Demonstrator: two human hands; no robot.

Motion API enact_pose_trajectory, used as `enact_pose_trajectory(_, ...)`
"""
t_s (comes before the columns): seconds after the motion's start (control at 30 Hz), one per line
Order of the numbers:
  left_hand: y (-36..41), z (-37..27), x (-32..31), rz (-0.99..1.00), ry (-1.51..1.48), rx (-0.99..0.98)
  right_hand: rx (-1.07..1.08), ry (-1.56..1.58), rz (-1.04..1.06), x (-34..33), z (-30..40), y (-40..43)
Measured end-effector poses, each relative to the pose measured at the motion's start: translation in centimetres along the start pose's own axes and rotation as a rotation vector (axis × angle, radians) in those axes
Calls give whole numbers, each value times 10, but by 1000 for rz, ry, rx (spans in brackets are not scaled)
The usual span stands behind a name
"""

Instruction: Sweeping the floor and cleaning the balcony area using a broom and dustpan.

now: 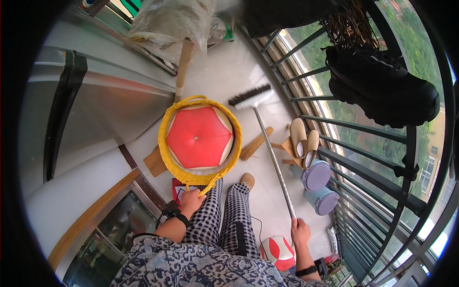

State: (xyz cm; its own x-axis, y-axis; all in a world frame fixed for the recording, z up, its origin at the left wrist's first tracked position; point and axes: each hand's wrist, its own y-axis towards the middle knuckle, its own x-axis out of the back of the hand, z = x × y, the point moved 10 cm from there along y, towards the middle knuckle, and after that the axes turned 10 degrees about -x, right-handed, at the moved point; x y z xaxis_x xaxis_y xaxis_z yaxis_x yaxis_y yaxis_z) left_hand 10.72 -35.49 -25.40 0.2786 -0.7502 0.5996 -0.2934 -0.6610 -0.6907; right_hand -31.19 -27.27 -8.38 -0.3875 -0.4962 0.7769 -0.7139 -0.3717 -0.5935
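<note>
My left hand point(192, 201) grips the near handle of a round yellow wicker basket point(163, 150). Inside the basket is a round padded top point(199, 138) with red panels and a cream rim; whatever lies under it is hidden. Out to the right, my right hand point(300, 232) is closed around the metal pole of a long-handled floor brush point(274, 158). The white brush head point(251, 98) with dark bristles is at the far end, over the light tile floor. A short straw whisk broom point(256, 144) lies between basket and pole.
Beige slippers point(298, 134) sit on a small wooden stool point(288, 147) beside two lidded blue buckets point(316, 175). Metal railings point(362, 131) line the right, with a black shoe point(380, 88) on them. A steel appliance door point(114, 104) stands left. A red-and-white padded seat point(279, 251) is near my legs.
</note>
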Motion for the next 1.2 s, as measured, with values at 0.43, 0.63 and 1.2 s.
enact_pose_trajectory(0.43, 22, -1, 7, -2, -66, 7, 196, 74, 2, 40, 279, 169)
enact_pose_trajectory(0.63, 18, 4, 10, 114, -4, 24, 77, 223, 264, -108, 121, 141)
enact_pose_trajectory(1.2, 52, -7, 4, 154, 46, -33, -5, 271, 45, -58, 106, 64)
